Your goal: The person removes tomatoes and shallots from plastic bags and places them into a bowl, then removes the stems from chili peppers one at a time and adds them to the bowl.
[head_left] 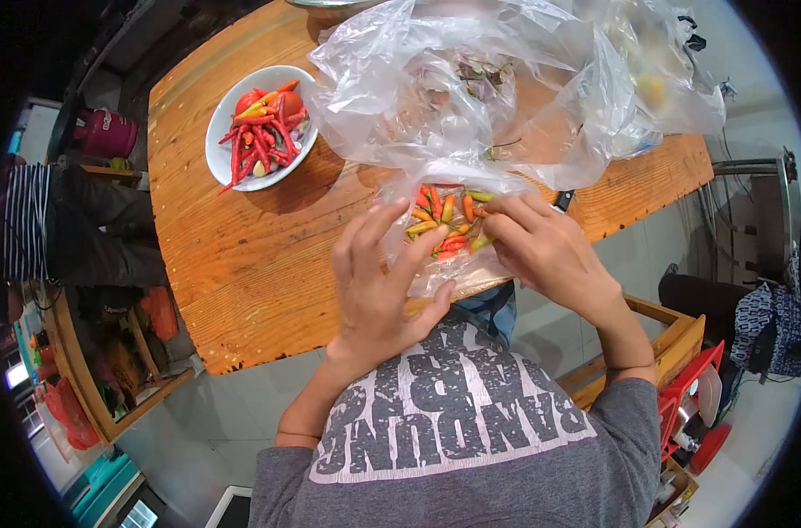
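Hands were both at the small clear bag of chillies point(444, 231), which lay at the near edge of the wooden table point(242, 264). Left hand point(378, 282) had fingers spread and lightly curved, tips pressing the film at the bag's left side. Right hand point(546, 251) pinched the film at the bag's right side, apparently near its mouth, though the crumpled plastic hid the exact grip. Working the thin film open would go best with small opposed pulls, keeping the bag flat so nothing rolls off the edge. Chillies were short, glossy, tapered; orange, red, green. Large crinkled clear bags point(506, 97) sat just behind. White bowl point(229, 114), smooth-glazed, held long red chillies and tomatoes, well to the left.
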`<state>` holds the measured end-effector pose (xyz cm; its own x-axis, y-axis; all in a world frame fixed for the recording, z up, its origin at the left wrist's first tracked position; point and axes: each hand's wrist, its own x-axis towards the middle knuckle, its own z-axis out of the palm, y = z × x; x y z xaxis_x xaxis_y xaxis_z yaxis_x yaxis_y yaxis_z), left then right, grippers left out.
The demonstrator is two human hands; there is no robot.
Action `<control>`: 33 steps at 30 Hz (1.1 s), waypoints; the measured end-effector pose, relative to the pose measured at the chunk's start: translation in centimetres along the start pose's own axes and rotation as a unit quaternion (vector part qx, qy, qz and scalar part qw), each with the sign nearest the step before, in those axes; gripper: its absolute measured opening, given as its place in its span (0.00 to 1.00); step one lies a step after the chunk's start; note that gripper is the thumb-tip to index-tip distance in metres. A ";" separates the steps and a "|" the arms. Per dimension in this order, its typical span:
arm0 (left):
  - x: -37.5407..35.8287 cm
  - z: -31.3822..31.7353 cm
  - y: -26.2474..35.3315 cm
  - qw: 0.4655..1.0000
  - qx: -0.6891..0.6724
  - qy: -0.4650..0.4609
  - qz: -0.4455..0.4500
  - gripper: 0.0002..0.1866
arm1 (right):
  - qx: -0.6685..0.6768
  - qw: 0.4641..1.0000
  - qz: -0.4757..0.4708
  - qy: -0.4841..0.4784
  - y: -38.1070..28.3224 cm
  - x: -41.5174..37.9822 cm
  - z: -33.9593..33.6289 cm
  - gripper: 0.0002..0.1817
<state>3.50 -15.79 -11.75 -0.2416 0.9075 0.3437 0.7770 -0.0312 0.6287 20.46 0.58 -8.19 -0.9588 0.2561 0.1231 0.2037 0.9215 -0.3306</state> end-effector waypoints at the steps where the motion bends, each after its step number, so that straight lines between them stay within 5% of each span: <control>1: -0.1 -0.5 0.3 1.000 0.000 0.020 0.013 0.31 | 0.015 1.000 0.001 0.022 -0.5 -0.2 -0.8 0.12; 5: 0.9 -1.5 1.1 0.969 -0.245 -0.038 -0.010 0.28 | 0.085 0.996 -0.012 0.040 -2.7 -1.9 -2.3 0.11; 10: 0.4 -1.7 1.5 0.932 -0.331 -0.136 -0.057 0.13 | 0.302 0.953 0.002 0.033 -4.0 -3.4 0.6 0.11; 13: 0.3 -2.5 1.2 0.893 -0.378 -0.213 -0.119 0.13 | 0.367 0.930 -0.003 0.035 -4.2 -3.4 0.4 0.12; 16: 0.2 -2.6 1.9 0.870 -0.416 -0.190 -0.182 0.13 | 0.365 0.929 -0.001 0.058 -4.5 -3.2 -0.1 0.12; 19: 0.1 -2.6 1.9 0.903 -0.397 -0.136 -0.096 0.12 | 0.360 0.930 0.002 0.070 -4.8 -3.0 -0.6 0.12; 24: -0.7 -3.0 2.4 0.909 -0.383 -0.117 -0.120 0.12 | 0.398 0.915 0.028 0.057 -5.0 -3.2 -0.2 0.10; 33: -0.1 -3.6 1.5 0.963 -0.243 -0.096 0.069 0.09 | 0.308 0.951 0.013 0.024 -4.8 -2.6 -0.6 0.09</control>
<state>2.62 -17.45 -8.32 -0.0072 0.9397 0.3419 0.4184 -0.3077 0.8546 22.12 -4.37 -6.40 -0.9422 0.3020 0.1451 0.0574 0.5721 -0.8181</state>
